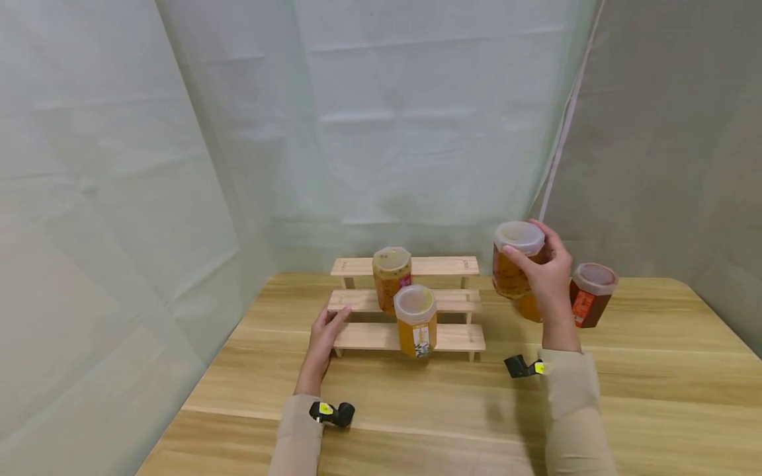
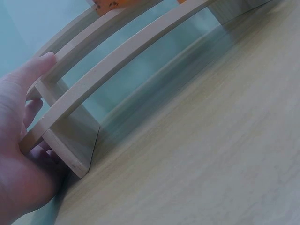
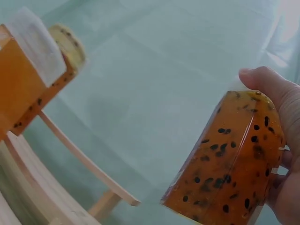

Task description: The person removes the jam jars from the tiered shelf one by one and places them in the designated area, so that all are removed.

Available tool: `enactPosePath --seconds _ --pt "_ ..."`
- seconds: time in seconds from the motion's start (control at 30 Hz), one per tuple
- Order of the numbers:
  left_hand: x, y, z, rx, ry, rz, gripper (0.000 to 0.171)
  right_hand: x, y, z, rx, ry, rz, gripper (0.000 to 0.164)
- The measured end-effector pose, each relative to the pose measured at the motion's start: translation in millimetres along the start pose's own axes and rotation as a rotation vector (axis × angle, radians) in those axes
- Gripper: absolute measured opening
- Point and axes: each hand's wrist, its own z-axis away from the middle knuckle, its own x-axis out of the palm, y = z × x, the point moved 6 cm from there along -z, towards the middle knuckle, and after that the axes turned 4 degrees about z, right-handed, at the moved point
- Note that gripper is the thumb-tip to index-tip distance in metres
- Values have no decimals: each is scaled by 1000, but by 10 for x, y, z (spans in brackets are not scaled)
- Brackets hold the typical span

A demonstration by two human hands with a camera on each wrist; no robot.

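My right hand point(image 1: 550, 277) grips a hexagonal jar point(image 1: 506, 268) near its pale lid, up off the table to the right of a three-tier wooden stand. Black seeds float in this jar's orange filling point(image 3: 225, 159). At the left end of the wooden stand point(image 1: 369, 337), my left hand point(image 1: 324, 337) holds on, its thumb point(image 2: 42, 65) over the middle slat and its fingers behind the end. A seeded jar point(image 1: 387, 284) with a lid stands on the middle tier. On the lowest tier is a yellow-orange jar point(image 1: 411, 334) with a white label.
To the right, a dark red jar point(image 1: 586, 304) with a red label stands on the wooden table point(image 1: 417, 410). Beside it, another orange jar point(image 1: 528, 308) is mostly hidden by the raised jar and the right hand. Pale fabric point(image 1: 417, 132) hangs behind the table.
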Motion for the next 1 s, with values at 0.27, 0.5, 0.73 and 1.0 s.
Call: enactPosePath --seconds 0.27,0.5,0.73,1.0 --pt "-7 -4 1 4 4 -12 73 -150 -2 -5 9 -100 123 65" --pt "-3 -8 -4 3 3 -7 72 -219 41 -31 19 -158 76 62" --pt "-1 8 -6 4 -1 -2 72 -337 120 -72 33 -177 64 56" --pt "13 -16 -21 -7 -16 -1 71 -535 256 -88 75 -226 116 45"
